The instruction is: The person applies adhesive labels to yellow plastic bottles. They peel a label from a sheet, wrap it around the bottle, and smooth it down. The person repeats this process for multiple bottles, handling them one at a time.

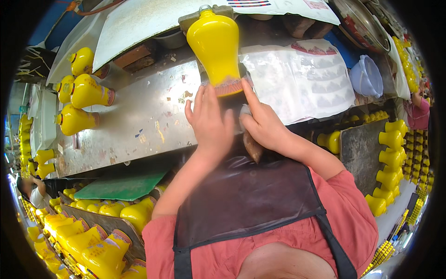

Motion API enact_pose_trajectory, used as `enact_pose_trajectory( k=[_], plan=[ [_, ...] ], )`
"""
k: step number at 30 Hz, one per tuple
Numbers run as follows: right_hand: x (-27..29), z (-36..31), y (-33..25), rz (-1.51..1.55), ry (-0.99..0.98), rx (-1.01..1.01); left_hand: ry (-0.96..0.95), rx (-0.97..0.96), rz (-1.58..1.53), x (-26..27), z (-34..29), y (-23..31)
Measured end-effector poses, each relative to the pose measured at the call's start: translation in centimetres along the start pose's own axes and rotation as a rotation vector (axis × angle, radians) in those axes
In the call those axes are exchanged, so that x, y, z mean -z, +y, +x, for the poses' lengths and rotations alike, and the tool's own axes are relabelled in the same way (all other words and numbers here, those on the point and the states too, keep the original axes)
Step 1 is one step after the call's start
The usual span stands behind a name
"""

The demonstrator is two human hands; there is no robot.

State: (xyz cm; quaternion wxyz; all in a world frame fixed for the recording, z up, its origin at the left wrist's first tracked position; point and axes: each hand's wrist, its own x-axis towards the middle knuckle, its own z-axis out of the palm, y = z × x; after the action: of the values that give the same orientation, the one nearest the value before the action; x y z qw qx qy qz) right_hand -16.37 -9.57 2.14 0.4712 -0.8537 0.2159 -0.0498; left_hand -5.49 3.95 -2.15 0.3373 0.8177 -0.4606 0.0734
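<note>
A glossy yellow vase (213, 42) lies on its side at the middle of the bench, mouth away from me and base toward me. Around its base runs a pinkish patterned band (227, 86). My left hand (210, 122), slightly blurred, has its fingers stretched out, fingertips against the band's left side. With the index finger of my right hand (265, 122) I press the band's right side. Thumb and lower fingers of that hand close on a brown pointed piece (252, 148) with something whitish at its upper end; I cannot tell its kind.
White sheets with printed bands (302, 79) lie right of the vase, beside a pale blue bucket (366, 76). Several yellow vases (88, 90) lie at the bench's left. Boards of yellow vases (100, 246) stand below left and right (389, 160). A green board (123, 182) sits under the edge.
</note>
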Motion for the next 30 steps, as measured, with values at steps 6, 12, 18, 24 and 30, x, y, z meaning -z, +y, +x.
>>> enact_pose_trajectory(
  k=[6,12,18,24,30],
  plan=[
    [0.1,0.6,1.4,0.186,0.016,0.063,0.03,0.021,-0.071,-0.3,-0.1,0.1],
    [-0.7,0.8,2.5,0.354,0.022,0.091,0.015,0.035,-0.028,-0.1,-0.1,0.4],
    [-0.4,0.7,1.2,0.254,-0.012,0.023,0.053,0.015,-0.049,-0.9,0.2,0.7],
    [0.1,0.8,1.0,0.303,-0.086,-0.05,0.032,0.015,-0.056,-0.8,0.0,0.6],
    [3.4,1.0,0.2,0.638,-0.12,-0.189,0.049,0.119,-0.22,-0.4,0.1,0.2]
  ],
)
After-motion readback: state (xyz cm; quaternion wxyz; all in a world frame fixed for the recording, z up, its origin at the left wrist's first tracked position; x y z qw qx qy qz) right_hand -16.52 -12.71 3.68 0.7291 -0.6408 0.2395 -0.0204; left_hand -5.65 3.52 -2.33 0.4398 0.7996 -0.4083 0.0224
